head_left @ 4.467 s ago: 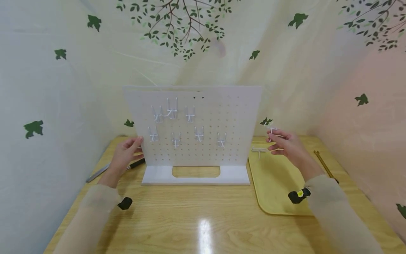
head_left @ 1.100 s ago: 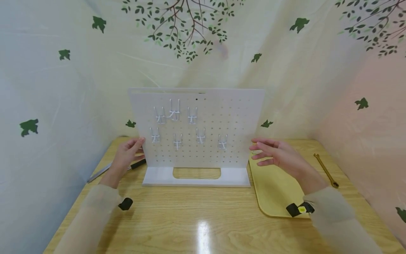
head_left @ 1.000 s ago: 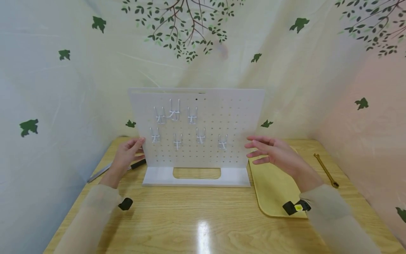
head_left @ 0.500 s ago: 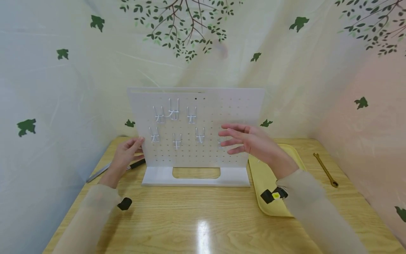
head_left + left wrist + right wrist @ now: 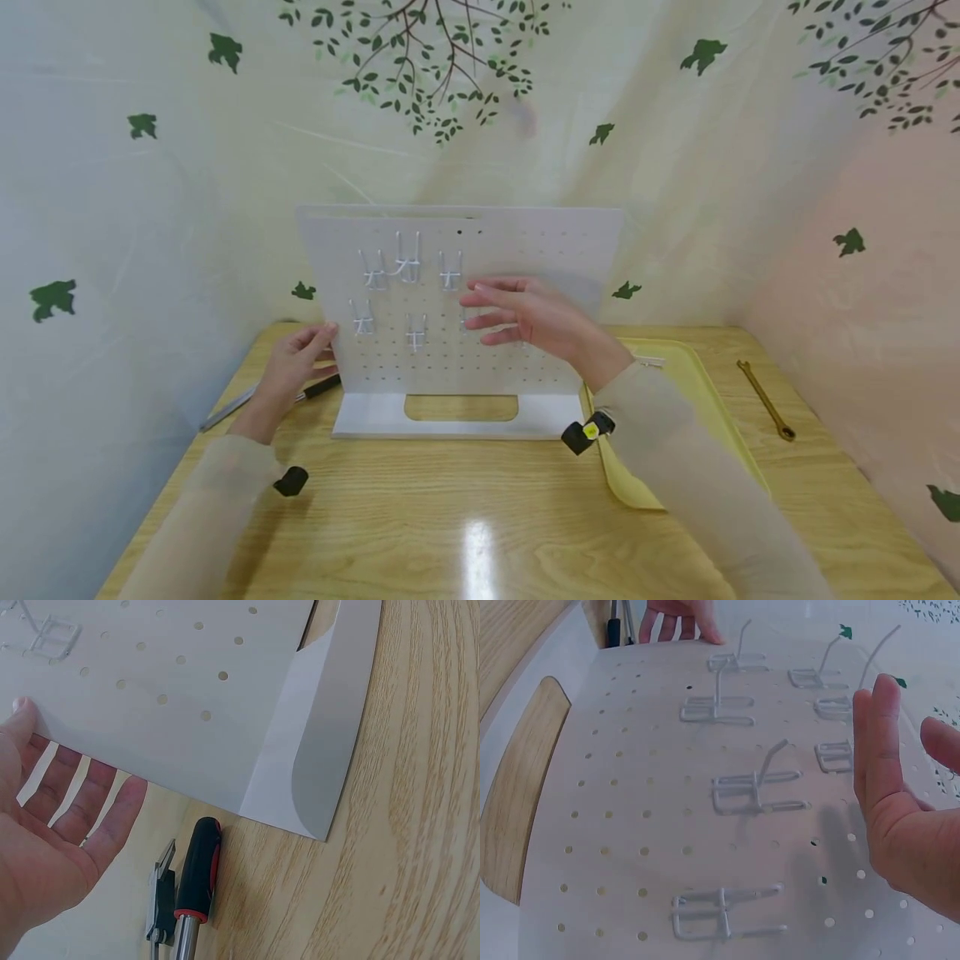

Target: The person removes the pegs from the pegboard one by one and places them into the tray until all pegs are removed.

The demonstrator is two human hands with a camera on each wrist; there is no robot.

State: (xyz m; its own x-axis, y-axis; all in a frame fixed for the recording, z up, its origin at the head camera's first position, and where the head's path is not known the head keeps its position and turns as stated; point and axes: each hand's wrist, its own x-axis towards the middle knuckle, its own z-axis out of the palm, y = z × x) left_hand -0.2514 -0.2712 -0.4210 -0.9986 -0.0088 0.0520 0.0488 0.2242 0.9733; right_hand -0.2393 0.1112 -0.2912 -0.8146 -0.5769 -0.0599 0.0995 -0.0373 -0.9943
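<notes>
A white pegboard (image 5: 438, 367) stands upright on its white base. Several white wire hooks hang on it, such as a hook (image 5: 759, 780) in the right wrist view. My left hand (image 5: 288, 371) holds the board's left edge, thumb in front and fingers behind, as the left wrist view shows. In front of the board's right half hovers my right hand (image 5: 525, 317), fingers extended and holding nothing. It hides some of the hooks in the head view. In the right wrist view the right hand (image 5: 900, 802) is beside the upper hooks; whether it touches any, I cannot tell.
A yellow tray (image 5: 705, 408) lies right of the board, with a white piece (image 5: 649, 362) on it partly behind my sleeve. Further right lies a brass-coloured wrench (image 5: 765, 400). By my left hand lie a black-handled tool (image 5: 201, 862) and a silver folding tool (image 5: 161, 900).
My right hand earlier held a white hook above the tray. Now without it, the hand has moved left, from the board's right edge to before its middle. The left hand keeps its place.
</notes>
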